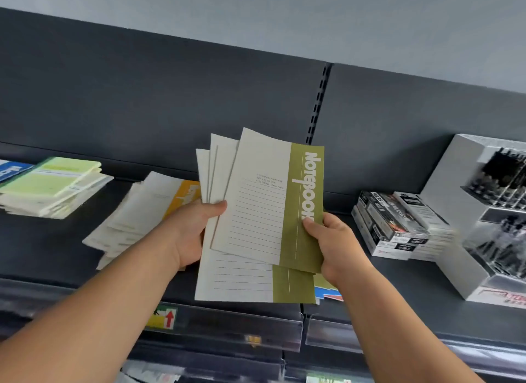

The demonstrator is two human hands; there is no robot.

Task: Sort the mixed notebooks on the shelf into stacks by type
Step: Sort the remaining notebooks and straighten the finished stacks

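While both forearms reach up from below, the left hand (190,234) and the right hand (333,241) are closed on a fan of olive-banded notebooks (267,206) (the front cover says "NOTEBOOK") above the dark shelf (398,285). Behind lie a slanted, blurred pile of pale notebooks (133,217), perhaps one orange, a green stack (54,186) far left, and black-and-white boxes (392,226) right

There is only one view, from a camera on the person's head, and it looks forward at the dark shelf (427,283) from close by. The picture is tilted, so the shelf's back panel (170,97) slopes down to the right.
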